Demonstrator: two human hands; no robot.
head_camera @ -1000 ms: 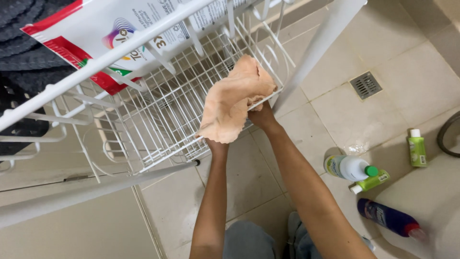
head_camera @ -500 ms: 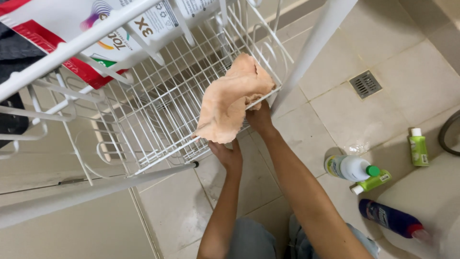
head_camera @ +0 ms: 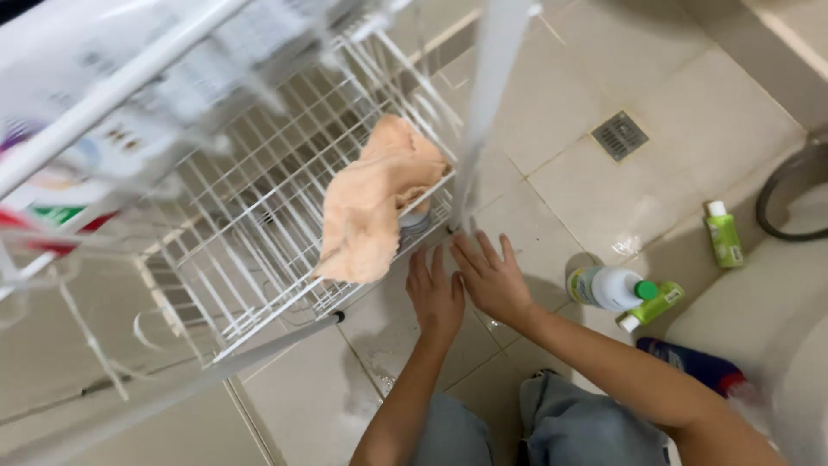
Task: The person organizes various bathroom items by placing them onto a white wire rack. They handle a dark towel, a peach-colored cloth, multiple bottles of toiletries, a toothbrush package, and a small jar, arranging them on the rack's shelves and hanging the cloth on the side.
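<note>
Seen from above, a white wire rack (head_camera: 259, 216) over a beige tiled floor (head_camera: 569, 173). Draped over the front right edge of the rack's lower basket, a peach cloth (head_camera: 371, 203), one end lying inside on the wire, the other hanging down past the front rail. Released by both hands, resting on the wire alone. Just under the cloth's right side, something small and round, too hidden to name.

Left hand (head_camera: 434, 298) open, fingers straight and together, palm down, just below the basket's front right corner, close to the hanging end of the cloth but apart from it. Right hand (head_camera: 493, 280) likewise open, fingers spread, pointing up towards the white upright post (head_camera: 483, 112) at that same corner, touching neither post nor cloth as far as can be told. Both hands side by side, nearly touching, holding nothing.

On the rack's upper shelf, along the left edge of the view, a large white package (head_camera: 95, 129) with red and green patches, badly blurred.

On the floor to the right of the hands, a white bottle with a green cap (head_camera: 608, 287) lying on its side, a slim green tube (head_camera: 653, 305) touching it, a dark blue bottle (head_camera: 694, 367) nearer the knees. Farther right, a small green bottle (head_camera: 723, 233) standing apart. Near the top right, a square floor drain (head_camera: 619, 135). At the bottom, grey-blue trousers (head_camera: 569, 427).
</note>
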